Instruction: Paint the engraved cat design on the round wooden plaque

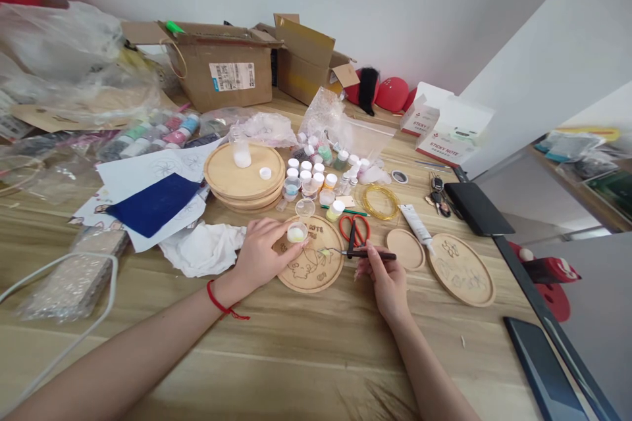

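Observation:
My left hand pinches a small clear cup with pale yellow stuff inside, over the left part of a round wooden plate. Dark line drawings and lettering mark that plate. In my right hand is a small spatula with a dark handle and a thin metal end. Its tip lies over the middle of the plate, at a pale yellow-green patch. Red-handled scissors lie just beyond my right hand. A white-capped jar of yellow stands behind the plate.
Stacked wooden plates carry a white bottle. Several white-capped jars cluster behind. To the right lie gold wire, a white tube, a small round board and a second drawn plate. White cloth lies left.

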Action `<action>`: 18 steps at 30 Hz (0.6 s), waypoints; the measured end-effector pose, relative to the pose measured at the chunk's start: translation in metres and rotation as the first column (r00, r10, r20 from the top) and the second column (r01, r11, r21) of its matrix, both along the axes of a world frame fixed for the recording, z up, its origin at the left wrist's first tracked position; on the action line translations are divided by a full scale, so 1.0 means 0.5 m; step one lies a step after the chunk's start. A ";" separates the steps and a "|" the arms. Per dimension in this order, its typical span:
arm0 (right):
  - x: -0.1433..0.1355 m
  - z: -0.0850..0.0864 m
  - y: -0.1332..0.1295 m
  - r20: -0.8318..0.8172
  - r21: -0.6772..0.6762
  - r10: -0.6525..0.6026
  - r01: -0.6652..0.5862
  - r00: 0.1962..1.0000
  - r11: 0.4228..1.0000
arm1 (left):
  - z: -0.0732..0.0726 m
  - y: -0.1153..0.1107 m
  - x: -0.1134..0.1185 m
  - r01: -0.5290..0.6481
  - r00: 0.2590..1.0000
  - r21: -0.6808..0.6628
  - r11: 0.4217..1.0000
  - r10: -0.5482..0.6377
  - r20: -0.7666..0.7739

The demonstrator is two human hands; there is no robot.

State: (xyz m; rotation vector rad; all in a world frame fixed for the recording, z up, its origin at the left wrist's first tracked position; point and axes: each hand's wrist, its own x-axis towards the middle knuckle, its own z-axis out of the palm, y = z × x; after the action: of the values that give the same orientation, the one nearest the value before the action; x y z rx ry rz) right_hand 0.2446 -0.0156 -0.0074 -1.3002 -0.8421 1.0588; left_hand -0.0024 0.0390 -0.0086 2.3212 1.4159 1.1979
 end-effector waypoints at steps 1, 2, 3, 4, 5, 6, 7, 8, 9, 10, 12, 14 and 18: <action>0.000 -0.001 0.000 0.002 0.000 0.000 0.000 1.000 1.000 | 0.000 0.000 0.000 0.001 1.000 -0.001 1.000 -0.001 -0.002; 0.001 -0.001 0.000 0.004 0.000 0.001 -0.001 1.000 1.000 | 0.001 0.000 0.000 0.002 1.000 -0.002 1.000 -0.002 -0.004; 0.001 -0.001 0.000 0.006 -0.001 0.002 -0.002 1.000 1.000 | 0.001 0.000 0.001 0.001 1.000 -0.001 1.000 -0.001 -0.004; 0.001 -0.001 0.000 0.007 -0.004 0.003 -0.003 1.000 1.000 | 0.002 -0.001 0.001 0.001 1.000 0.000 1.000 -0.001 -0.004; 0.001 -0.001 0.000 0.006 -0.005 0.003 -0.003 1.000 1.000 | 0.003 -0.001 0.001 0.001 1.000 0.003 1.000 -0.001 -0.004; 0.000 -0.001 0.000 0.003 -0.007 0.004 -0.004 1.000 1.000 | 0.003 0.000 0.001 0.001 1.000 0.007 1.000 -0.001 -0.003; 0.000 -0.001 0.000 -0.002 -0.007 0.003 -0.003 1.000 1.000 | 0.003 0.000 0.001 0.000 1.000 0.011 1.000 0.000 -0.003; -0.001 -0.001 0.000 -0.008 -0.007 0.003 -0.003 1.000 1.000 | 0.004 0.000 0.001 0.000 1.000 0.014 1.000 0.000 -0.004; -0.001 -0.001 0.000 -0.013 -0.006 0.003 -0.003 1.000 1.000 | 0.004 0.000 0.001 -0.001 1.000 0.015 1.000 0.001 -0.006; -0.001 -0.001 0.000 -0.017 -0.005 0.004 -0.004 1.000 1.000 | 0.003 0.000 0.001 -0.002 1.000 0.015 1.000 0.002 -0.007; -0.001 0.000 0.000 -0.020 -0.003 0.001 -0.002 1.000 1.000 | 0.003 0.000 0.000 -0.001 1.000 0.011 1.000 0.002 -0.010; -0.001 0.000 0.000 -0.021 -0.006 -0.003 0.003 1.000 1.000 | 0.002 0.000 0.000 -0.002 1.000 0.001 1.000 0.002 -0.009; 0.000 0.001 0.001 -0.024 -0.017 -0.008 0.008 1.000 1.000 | 0.001 -0.001 0.000 -0.003 1.000 -0.021 1.000 0.003 -0.004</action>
State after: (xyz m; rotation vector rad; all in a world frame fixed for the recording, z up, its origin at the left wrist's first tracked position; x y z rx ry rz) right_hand 0.2445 -0.0153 -0.0068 -1.3018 -0.8110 1.0748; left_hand -0.0022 0.0385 -0.0080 2.3102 1.4267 1.1743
